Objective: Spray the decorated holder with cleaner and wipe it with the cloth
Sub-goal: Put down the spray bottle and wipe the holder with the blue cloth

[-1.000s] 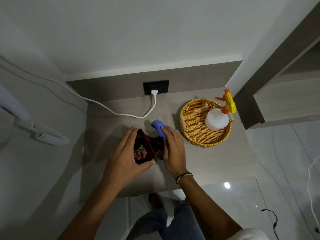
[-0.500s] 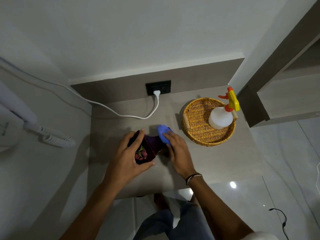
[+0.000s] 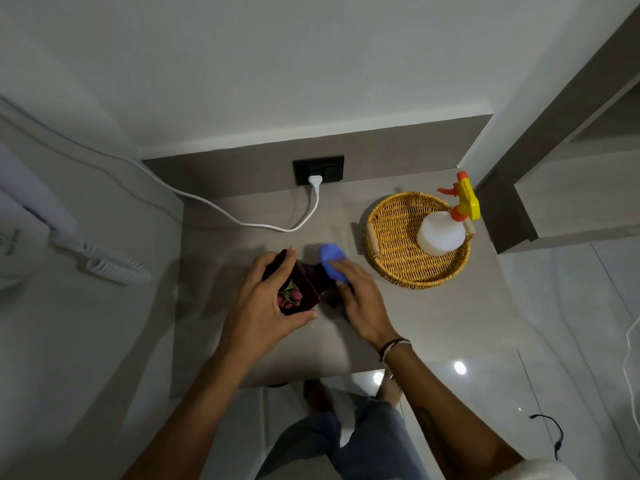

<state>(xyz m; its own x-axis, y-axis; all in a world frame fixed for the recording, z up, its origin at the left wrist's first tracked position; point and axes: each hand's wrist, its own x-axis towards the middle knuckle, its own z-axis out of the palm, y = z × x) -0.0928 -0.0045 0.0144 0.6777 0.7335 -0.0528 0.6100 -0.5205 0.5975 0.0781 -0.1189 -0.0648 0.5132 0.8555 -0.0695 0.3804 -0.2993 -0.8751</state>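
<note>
Gripping the holder, left hand; right hand presses cloth, basket beside

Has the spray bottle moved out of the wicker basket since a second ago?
No. The spray bottle stands against the right rim of the wicker basket, as before; it shifts in the frame only together with the wall socket.

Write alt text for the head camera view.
A left hand steadies a dark decorated holder on a grey counter while the right hand wipes it with a blue cloth; a white spray bottle stands in a wicker basket.
</note>
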